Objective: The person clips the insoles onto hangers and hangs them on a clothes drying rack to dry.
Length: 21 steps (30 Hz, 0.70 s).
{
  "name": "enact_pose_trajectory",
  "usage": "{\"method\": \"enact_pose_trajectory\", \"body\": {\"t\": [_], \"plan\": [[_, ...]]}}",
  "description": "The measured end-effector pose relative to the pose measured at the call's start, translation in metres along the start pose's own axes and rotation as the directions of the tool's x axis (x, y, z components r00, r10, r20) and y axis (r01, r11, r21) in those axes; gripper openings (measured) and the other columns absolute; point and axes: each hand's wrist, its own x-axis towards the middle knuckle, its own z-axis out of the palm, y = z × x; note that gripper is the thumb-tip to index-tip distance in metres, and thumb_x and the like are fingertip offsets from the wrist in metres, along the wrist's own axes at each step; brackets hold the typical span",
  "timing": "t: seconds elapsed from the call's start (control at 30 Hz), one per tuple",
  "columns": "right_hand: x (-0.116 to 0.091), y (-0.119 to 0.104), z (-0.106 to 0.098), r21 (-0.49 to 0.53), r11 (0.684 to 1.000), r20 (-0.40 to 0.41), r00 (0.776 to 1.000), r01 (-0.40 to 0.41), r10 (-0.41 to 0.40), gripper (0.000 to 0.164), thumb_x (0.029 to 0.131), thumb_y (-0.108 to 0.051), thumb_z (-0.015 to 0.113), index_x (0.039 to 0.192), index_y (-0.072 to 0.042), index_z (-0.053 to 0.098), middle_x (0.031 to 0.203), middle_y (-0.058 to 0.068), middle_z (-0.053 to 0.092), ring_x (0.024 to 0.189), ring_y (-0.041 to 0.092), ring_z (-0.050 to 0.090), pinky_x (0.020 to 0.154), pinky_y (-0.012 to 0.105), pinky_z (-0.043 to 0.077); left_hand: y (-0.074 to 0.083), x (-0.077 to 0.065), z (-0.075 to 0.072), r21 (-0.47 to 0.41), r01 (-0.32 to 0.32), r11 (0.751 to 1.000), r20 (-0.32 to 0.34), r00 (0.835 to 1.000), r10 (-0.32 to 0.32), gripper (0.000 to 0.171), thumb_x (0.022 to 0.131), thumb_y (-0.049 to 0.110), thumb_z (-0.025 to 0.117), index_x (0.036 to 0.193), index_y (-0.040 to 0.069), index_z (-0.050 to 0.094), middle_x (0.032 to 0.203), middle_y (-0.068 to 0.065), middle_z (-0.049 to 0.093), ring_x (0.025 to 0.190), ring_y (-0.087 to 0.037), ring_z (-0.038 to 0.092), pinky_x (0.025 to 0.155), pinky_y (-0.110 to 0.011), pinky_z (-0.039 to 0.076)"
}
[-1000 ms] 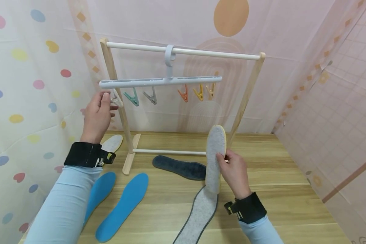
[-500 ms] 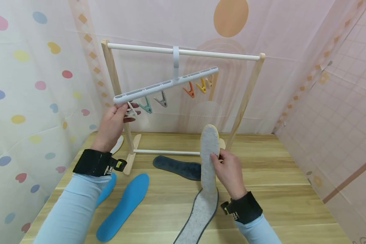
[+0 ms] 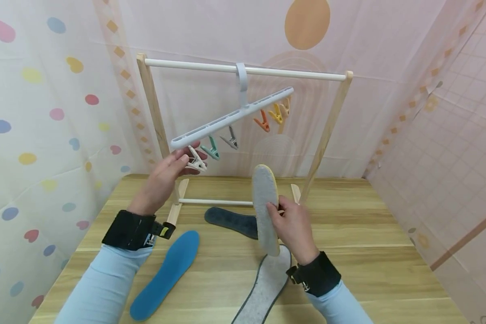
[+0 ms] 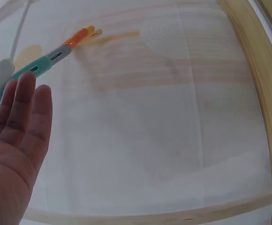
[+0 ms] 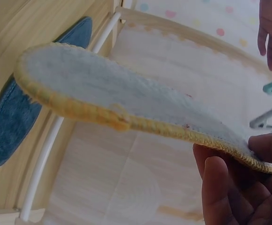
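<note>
My left hand pinches a white clothespin at the near left end of a pale blue hanger. Its other fingers stretch out straight in the left wrist view. The hanger hooks over the white top rod of a wooden rack and slants, left end low. Teal, grey, orange and yellow clothespins dangle below it. With thumb and fingers my right hand grips a light grey insole by its edge, held upright; yellow stitching runs along its rim.
A blue insole lies on the wooden table at the left. A dark insole lies by the rack's lower rod. A grey insole with dark trim lies at the front. Patterned curtains surround the table.
My left hand has moved right and down; the hanger has swung into a slant with it and shifted right along the rod. The right hand's insole has moved slightly left.
</note>
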Motion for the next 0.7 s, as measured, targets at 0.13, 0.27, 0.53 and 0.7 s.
{"method": "enact_pose_trajectory", "body": {"t": [0.13, 0.27, 0.53, 0.7], "plan": [[-0.001, -0.007, 0.004, 0.018, 1.0, 0.03, 0.999, 0.025, -0.026, 0.015, 0.095, -0.015, 0.069, 0.105, -0.005, 0.073, 0.088, 0.008, 0.073, 0.072, 0.018, 0.07, 0.059, 0.035, 0.057, 0.001, -0.002, 0.003, 0.002, -0.033, 0.999, 0.048, 0.998, 0.033, 0.048, 0.11, 0.025, 0.035, 0.152, 0.002, 0.035, 0.128, -0.016, 0.053, 0.114, -0.021, 0.055, 0.096, -0.028, 0.047], [-0.004, -0.014, 0.008, 0.008, 0.996, 0.051, 0.995, 0.087, -0.088, 0.012, 0.094, -0.015, 0.07, 0.099, -0.005, 0.073, 0.085, 0.006, 0.072, 0.07, 0.016, 0.069, 0.058, 0.03, 0.056, 0.003, -0.001, 0.007, 0.015, -0.034, 0.999, 0.052, 0.998, 0.033, 0.045, 0.109, 0.022, 0.041, 0.148, -0.001, 0.04, 0.13, -0.016, 0.054, 0.114, -0.021, 0.056, 0.096, -0.03, 0.048], [-0.007, -0.025, 0.02, -0.045, 0.971, 0.039, 0.972, 0.235, -0.233, 0.008, 0.091, -0.013, 0.072, 0.091, -0.005, 0.073, 0.082, 0.006, 0.074, 0.069, 0.014, 0.071, 0.056, 0.023, 0.054, 0.011, 0.004, 0.019, 0.01, 0.006, 1.0, -0.019, 1.0, -0.006, 0.04, 0.105, 0.023, 0.052, 0.135, -0.004, 0.051, 0.12, -0.009, 0.059, 0.105, -0.022, 0.055, 0.091, -0.028, 0.049], [-0.008, -0.03, 0.024, -0.051, 0.964, 0.052, 0.965, 0.261, -0.259, 0.006, 0.09, -0.012, 0.073, 0.089, -0.006, 0.073, 0.079, 0.004, 0.073, 0.066, 0.012, 0.069, 0.052, 0.02, 0.05, 0.013, 0.008, 0.026, -0.028, 0.002, 1.0, -0.031, 1.0, -0.002, 0.035, 0.103, 0.023, 0.057, 0.128, -0.002, 0.057, 0.112, -0.008, 0.063, 0.103, -0.022, 0.057, 0.093, -0.032, 0.049]]}}
